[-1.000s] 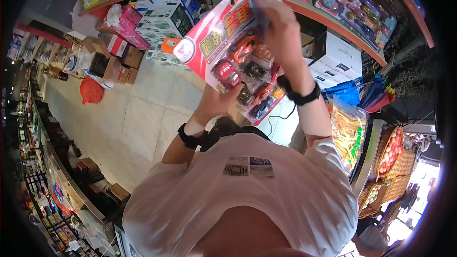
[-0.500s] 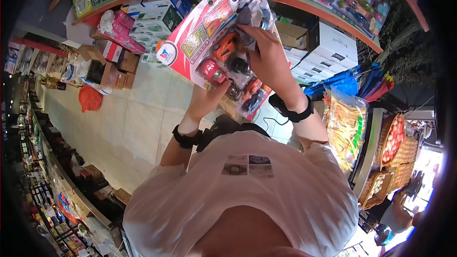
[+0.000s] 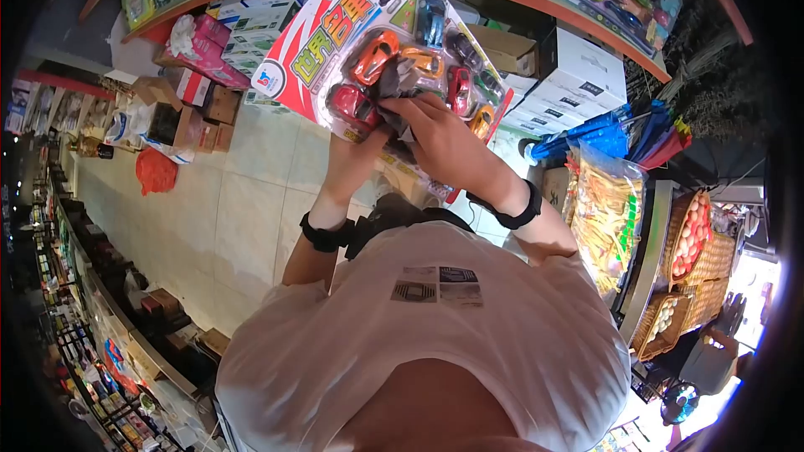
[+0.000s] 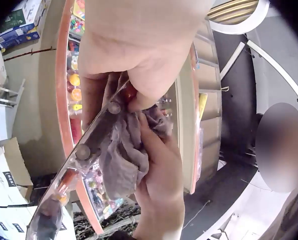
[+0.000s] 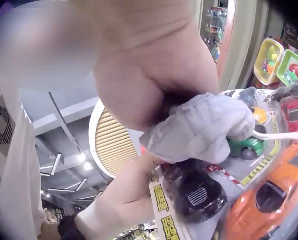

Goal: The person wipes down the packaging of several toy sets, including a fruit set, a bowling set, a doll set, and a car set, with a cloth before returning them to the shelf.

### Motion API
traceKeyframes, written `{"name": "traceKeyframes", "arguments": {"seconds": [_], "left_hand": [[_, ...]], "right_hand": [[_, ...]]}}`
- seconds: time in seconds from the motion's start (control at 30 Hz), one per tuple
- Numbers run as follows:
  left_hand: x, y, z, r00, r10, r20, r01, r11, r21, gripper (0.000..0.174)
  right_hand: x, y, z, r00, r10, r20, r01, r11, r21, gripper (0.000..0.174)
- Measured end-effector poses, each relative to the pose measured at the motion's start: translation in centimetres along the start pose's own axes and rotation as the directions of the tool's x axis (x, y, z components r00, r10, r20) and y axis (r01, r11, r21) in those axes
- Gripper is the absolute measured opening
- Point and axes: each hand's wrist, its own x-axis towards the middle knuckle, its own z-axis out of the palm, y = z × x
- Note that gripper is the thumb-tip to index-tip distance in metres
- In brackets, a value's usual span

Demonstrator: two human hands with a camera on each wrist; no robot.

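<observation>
A blister pack of toy cars (image 3: 314,54), with a red and white card and a clear plastic front, is held up tilted before the person's chest. The left hand (image 3: 355,163) grips its lower edge, thumb on the front. A crumpled grey cloth (image 3: 397,84) is bunched in the fingers of the right hand (image 3: 452,146) and lies against the plastic near the left thumb. In the right wrist view the cloth (image 5: 201,132) overlaps a black toy car (image 5: 196,195), beside an orange toy car (image 5: 266,195). The left wrist view shows the pack (image 4: 86,147) edge-on.
A shelf with an orange edge (image 3: 586,29) holds more packaged toys behind the pack. White boxes (image 3: 578,88) stand below it. To the right are folded umbrellas (image 3: 632,138), a bag of yellowish strips (image 3: 603,209) and wicker baskets (image 3: 699,285). A red bag (image 3: 157,172) lies on the tiled floor.
The right hand has brought the cloth down across the pack, from its top edge to the lower part by the left thumb. The pack has shifted left and shows more of its front.
</observation>
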Motion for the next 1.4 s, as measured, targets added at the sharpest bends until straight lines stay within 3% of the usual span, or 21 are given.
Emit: {"name": "traceKeyframes", "arguments": {"seconds": [0.17,0.27,0.4,0.47,0.53,0.6,0.67,0.83,0.93,1.03,1.13,1.27,1.4], "left_hand": [[-0.3,-0.6,0.0,0.996,0.012,-0.089,-0.011,1.0,0.01,0.03],[-0.3,0.1,-0.1,0.981,0.027,-0.19,-0.043,0.996,-0.081,0.029],[-0.1,-0.2,-0.2,0.977,0.026,-0.212,-0.077,0.969,-0.236,0.026],[0.0,-1.1,-0.4,0.966,0.189,-0.175,-0.191,0.982,0.005,0.029],[0.0,-0.9,0.1,0.968,0.197,-0.157,-0.192,0.98,0.045,0.031],[0.2,-0.3,0.9,0.983,0.061,-0.175,-0.082,0.99,-0.116,0.031],[0.3,-0.5,1.5,0.981,0.066,-0.181,-0.088,0.989,-0.116,0.031],[1.2,-1.1,2.0,0.982,0.086,-0.168,-0.106,0.988,-0.116,0.03],[1.3,-1.1,1.8,0.987,0.069,-0.147,-0.09,0.987,-0.136,0.03],[1.2,-0.9,2.0,0.991,0.064,-0.115,-0.077,0.99,-0.114,0.031],[1.0,-1.1,2.7,0.993,0.08,-0.087,-0.086,0.994,-0.071,0.032],[1.0,-1.2,2.7,0.991,0.118,-0.067,-0.117,0.993,0.018,0.032],[1.0,-0.9,2.7,0.989,0.131,-0.065,-0.122,0.985,0.12,0.029]], "right_hand": [[-1.1,0.1,-0.4,0.999,-0.027,-0.021,0.027,1.0,-0.005,0.052],[-2.8,0.9,-0.3,1.0,-0.005,-0.014,0.004,0.998,-0.07,0.054],[-3.9,1.0,-0.8,0.998,0.056,-0.017,-0.058,0.989,-0.138,0.054],[-3.9,0.8,-1.4,0.998,0.066,-0.006,-0.066,0.987,-0.148,0.054],[-4.0,1.9,-1.8,0.987,0.132,-0.09,-0.146,0.975,-0.168,0.049],[-3.8,2.3,-2.0,0.974,0.175,-0.142,-0.198,0.966,-0.169,0.047],[-3.3,1.9,-2.1,0.966,0.198,-0.163,-0.223,0.963,-0.152,0.046],[-2.3,1.0,-1.9,0.985,0.094,-0.142,-0.096,0.995,-0.01,0.045],[-1.9,0.0,-3.3,0.928,0.37,-0.036,-0.341,0.887,0.31,0.048],[-0.8,0.3,-2.9,0.949,0.142,-0.283,-0.098,0.982,0.163,0.055],[0.1,0.6,-1.7,0.978,-0.068,-0.195,0.072,0.997,0.012,0.055],[0.5,1.3,-1.0,0.973,-0.088,-0.215,0.054,0.986,-0.159,0.048],[0.9,2.6,-1.6,0.956,-0.02,-0.292,-0.021,0.99,-0.137,0.048]]}}
